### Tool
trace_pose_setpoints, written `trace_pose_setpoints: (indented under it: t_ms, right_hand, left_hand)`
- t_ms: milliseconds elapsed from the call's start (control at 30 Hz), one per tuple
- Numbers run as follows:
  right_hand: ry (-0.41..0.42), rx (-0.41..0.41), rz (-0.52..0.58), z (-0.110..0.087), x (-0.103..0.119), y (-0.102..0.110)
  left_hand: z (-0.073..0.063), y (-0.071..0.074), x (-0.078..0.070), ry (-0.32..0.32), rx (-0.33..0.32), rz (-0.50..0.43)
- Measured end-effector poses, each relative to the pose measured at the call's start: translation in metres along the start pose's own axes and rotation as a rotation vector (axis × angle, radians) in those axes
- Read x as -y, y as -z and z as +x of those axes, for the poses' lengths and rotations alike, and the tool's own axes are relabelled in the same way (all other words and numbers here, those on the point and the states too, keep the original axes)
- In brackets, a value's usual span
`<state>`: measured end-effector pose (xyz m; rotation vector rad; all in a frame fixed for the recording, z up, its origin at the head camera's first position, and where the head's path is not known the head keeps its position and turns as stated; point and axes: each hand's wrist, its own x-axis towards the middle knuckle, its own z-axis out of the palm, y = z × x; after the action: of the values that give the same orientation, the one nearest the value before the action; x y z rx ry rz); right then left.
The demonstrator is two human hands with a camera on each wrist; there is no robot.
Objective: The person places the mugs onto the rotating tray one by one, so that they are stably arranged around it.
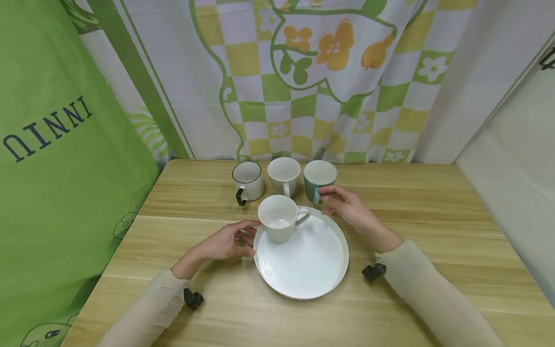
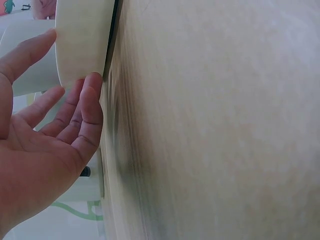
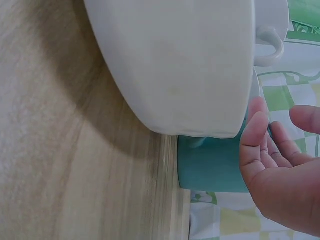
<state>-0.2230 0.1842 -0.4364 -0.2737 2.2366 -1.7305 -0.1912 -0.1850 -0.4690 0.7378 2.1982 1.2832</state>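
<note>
A round white tray lies on the wooden table, with a white mug upright at its rear left, handle to the right. My left hand is at the tray's left edge, fingers loosely bent; in the left wrist view its fingertips are right at the tray's side wall. My right hand is beside the teal mug behind the tray, fingers loosely curved close to its handle. In the right wrist view nothing sits between the right thumb and fingers, and the tray's wall partly hides the teal mug.
Behind the tray, a white mug with black rim and handle and a plain white mug stand in a row with the teal one. A patterned curtain hangs at the table's back edge. Green cloth hangs at the left.
</note>
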Motion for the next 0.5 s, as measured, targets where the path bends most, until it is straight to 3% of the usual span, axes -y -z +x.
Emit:
trace_pose_setpoints:
  t_ms: [267, 500]
  right_hand:
    - [-0.038, -0.008, 0.044, 0.0019, -0.0021, 0.0014]
    - [-0.048, 0.032, 0.004, 0.0037, -0.0033, 0.0013]
  left_hand:
    - [-0.0003, -0.0005, 0.0013, -0.01, 0.001, 0.0]
    - [-0.0003, -0.0005, 0.0012, -0.026, 0.004, -0.002]
